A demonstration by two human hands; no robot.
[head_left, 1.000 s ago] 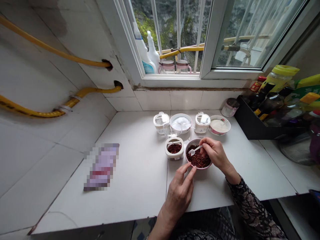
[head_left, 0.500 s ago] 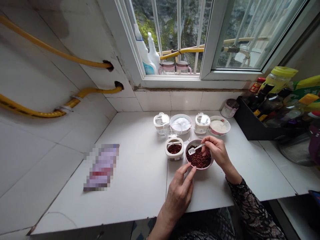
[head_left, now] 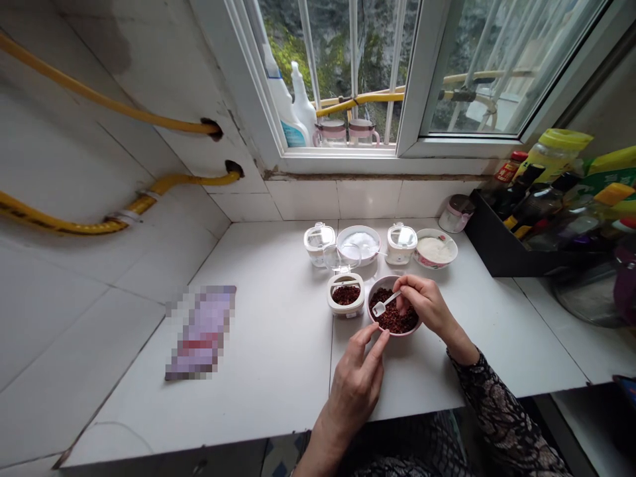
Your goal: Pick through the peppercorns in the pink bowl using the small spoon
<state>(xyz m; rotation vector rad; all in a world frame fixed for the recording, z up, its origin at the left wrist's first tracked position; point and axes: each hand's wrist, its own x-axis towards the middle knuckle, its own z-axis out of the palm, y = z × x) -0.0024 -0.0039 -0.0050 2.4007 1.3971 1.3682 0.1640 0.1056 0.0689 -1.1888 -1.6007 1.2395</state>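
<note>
My right hand [head_left: 424, 303] pinches the handle of a small white spoon [head_left: 379, 309], whose scoop tilts over a pink-rimmed bowl [head_left: 399, 335] of dark red peppercorn-like grains [head_left: 396, 321]. My left hand [head_left: 358, 375] has its fingertips on the bowl's near-left rim, holding it there. Just left of the bowl stands a seasoning jar [head_left: 346, 305], its clear lid [head_left: 342, 257] raised, with the same dark red grains inside.
Behind stand two lidded seasoning jars [head_left: 319, 244], a bowl of white granules [head_left: 358, 245] and a bowl of off-white powder [head_left: 436, 249]. A pixelated purple packet [head_left: 203, 334] lies left. A black box of bottles [head_left: 497, 248] sits at right, near a small jar [head_left: 456, 213].
My right hand has shifted slightly left and down, and the spoon's scoop sits lower over the grains. The left hand stays at the bowl's rim.
</note>
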